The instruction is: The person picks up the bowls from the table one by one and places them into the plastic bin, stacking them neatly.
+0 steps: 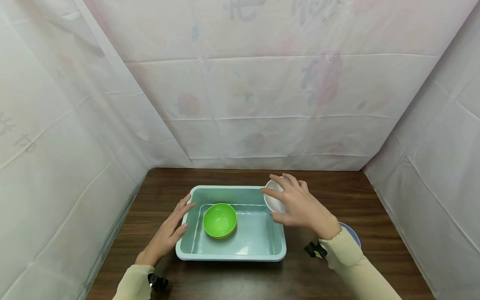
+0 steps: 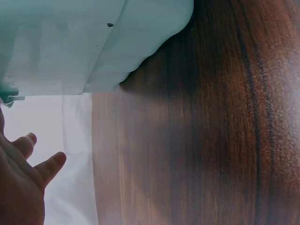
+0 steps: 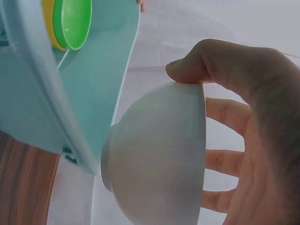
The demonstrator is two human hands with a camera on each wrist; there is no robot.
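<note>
My right hand [image 1: 296, 204] grips a white bowl [image 3: 157, 154] by its rim, thumb on one side and fingers spread across to the other. In the head view the bowl overlaps the right rim of a pale blue-green plastic basin [image 1: 258, 233]. Inside the basin, left of its middle, a green bowl [image 1: 220, 220] sits stacked in a yellow bowl [image 3: 48, 23]. My left hand [image 1: 166, 233] rests at the basin's left rim, its fingers loosely spread.
A blue round item [image 1: 350, 234] lies right of the basin, mostly hidden under my right forearm. The dark wooden table [image 1: 311, 283] is enclosed at the back and sides by white printed sheets [image 1: 262, 91].
</note>
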